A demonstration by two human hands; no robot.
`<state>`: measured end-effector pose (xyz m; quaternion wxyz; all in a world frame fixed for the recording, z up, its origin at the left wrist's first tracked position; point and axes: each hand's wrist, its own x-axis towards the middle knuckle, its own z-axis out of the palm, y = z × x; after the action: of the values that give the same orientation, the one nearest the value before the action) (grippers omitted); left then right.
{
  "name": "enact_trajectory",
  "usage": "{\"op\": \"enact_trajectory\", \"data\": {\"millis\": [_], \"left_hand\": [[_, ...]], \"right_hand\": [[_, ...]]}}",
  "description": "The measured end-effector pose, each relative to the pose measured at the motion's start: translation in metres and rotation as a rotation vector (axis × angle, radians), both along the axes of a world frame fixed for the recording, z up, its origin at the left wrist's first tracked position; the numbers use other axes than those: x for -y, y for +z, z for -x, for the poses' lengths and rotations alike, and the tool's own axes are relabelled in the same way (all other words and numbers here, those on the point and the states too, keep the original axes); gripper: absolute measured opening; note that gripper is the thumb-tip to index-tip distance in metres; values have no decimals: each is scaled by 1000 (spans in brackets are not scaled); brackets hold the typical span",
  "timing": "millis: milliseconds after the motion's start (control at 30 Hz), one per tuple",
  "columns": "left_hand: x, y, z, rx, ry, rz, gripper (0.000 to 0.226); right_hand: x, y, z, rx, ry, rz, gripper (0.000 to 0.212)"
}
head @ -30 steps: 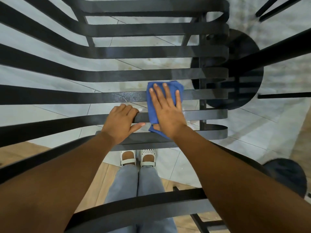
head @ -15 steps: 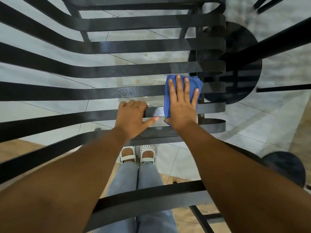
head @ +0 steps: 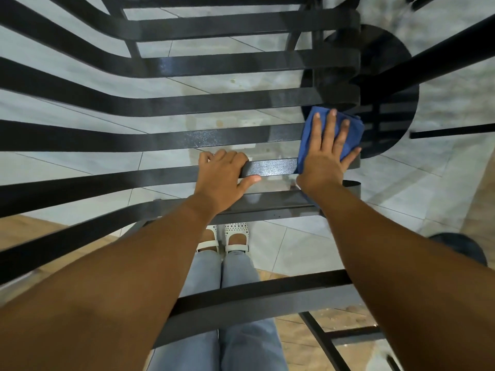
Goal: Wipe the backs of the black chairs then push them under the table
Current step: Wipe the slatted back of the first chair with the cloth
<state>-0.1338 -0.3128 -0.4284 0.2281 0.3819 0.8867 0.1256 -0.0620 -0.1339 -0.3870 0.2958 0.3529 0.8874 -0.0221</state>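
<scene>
I look straight down through the black slatted chair (head: 166, 137), whose flat metal bars run across the whole view. My left hand (head: 223, 178) grips one slat near the middle, fingers curled over its far edge and thumb along the near edge. My right hand (head: 325, 153) lies flat, fingers straight and spread, pressing a folded blue cloth (head: 351, 129) against the slats at their right ends. The cloth shows around and beyond the fingertips.
A round black table base (head: 385, 65) and a thick black bar (head: 442, 49) stand to the right, seen through a glass top. Grey floor tiles lie below, wooden flooring nearer. My feet in white shoes (head: 235, 236) stand under the chair.
My right hand has slid the blue cloth rightward along the slats to their right ends. My left hand has kept its grip on the same slat.
</scene>
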Motion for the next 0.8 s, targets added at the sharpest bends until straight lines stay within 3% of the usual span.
{"op": "enact_trajectory", "data": {"millis": [100,233,333,500,633,800], "left_hand": [[-2,3,-2,-2,16,-34,44],[-3,6,-1,29,21,0,41],[-2,7,1,32,11,7,45],[-3,10,2,93,20,26,44],[-6,10,4,126,33,63,41],[-5,10,7,188,56,21,34]], "right_hand": [[30,-1,14,-2,-64,21,117],[59,0,23,29,139,218,109],[32,-1,10,27,181,181,113],[9,1,-5,-15,-217,9,111],[46,4,7,8,-571,89,93],[114,-4,29,-20,-691,175,85]]}}
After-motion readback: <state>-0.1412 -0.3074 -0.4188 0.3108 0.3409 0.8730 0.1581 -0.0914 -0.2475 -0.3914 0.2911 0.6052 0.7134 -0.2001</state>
